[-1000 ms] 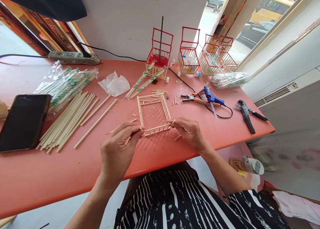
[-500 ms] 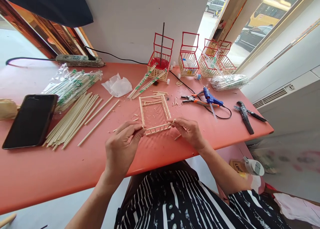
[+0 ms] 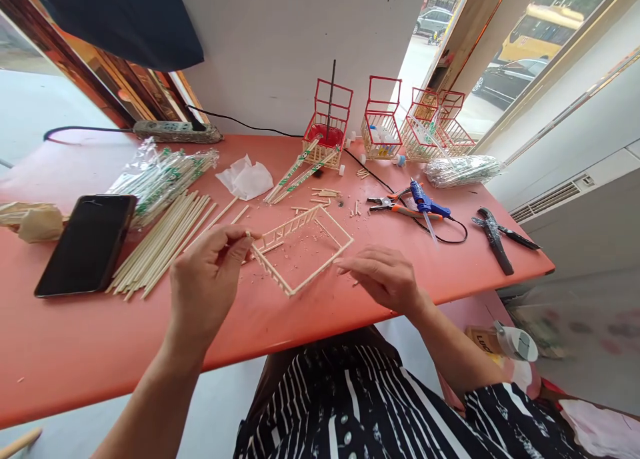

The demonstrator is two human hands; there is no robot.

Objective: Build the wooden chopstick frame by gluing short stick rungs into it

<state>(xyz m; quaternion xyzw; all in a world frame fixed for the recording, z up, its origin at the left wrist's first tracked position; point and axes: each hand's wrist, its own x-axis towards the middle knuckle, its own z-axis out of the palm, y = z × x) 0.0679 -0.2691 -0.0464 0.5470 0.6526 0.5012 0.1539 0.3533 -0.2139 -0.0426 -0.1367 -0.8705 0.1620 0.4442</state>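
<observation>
A: Where is the stick frame, please?

B: It is on the worktop, between the two hands. From the left hand it lies to the right. From the right hand it lies to the left and a little farther away.

A: And which hand is nearer?

B: The left one, because it pinches the left corner between thumb and forefinger. The right hand has its fingers almost straight and together, their tips just beside the near right side. If they touch it, I cannot tell. Its thumb is mostly hidden, so a pinch cannot be judged.

A: How does the long axis go?

B: Slantwise, from near left to far right.

A: And its look?

B: Pale, thin and four-sided, with an open middle. Two sides carry short rungs, like small ladders; the near right side looks plain.
</observation>
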